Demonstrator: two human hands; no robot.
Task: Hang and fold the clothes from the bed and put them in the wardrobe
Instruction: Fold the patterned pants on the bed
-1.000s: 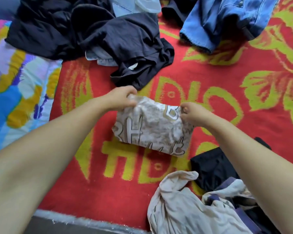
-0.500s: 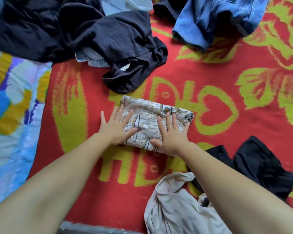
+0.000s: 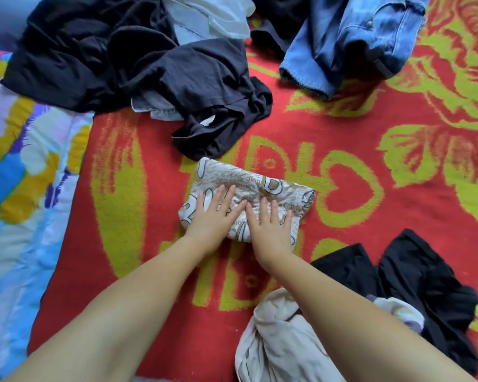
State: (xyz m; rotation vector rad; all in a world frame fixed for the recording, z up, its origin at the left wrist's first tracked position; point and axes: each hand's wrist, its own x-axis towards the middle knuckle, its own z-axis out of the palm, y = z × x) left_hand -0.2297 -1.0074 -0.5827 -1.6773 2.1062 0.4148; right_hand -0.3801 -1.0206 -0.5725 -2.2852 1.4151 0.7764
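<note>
Head view: both hands lie flat, fingers straight, gripping nothing, on the folded printed garment [image 3: 249,197] at the middle of the red blanket [image 3: 342,166]; left hand [image 3: 214,216], right hand [image 3: 268,224]. Pressing evenly outward should set the creases. Beyond it, the dark clothes [image 3: 155,67] and jeans [image 3: 351,40] are cut off; how many layers lie beneath probably can't be judged.
</note>
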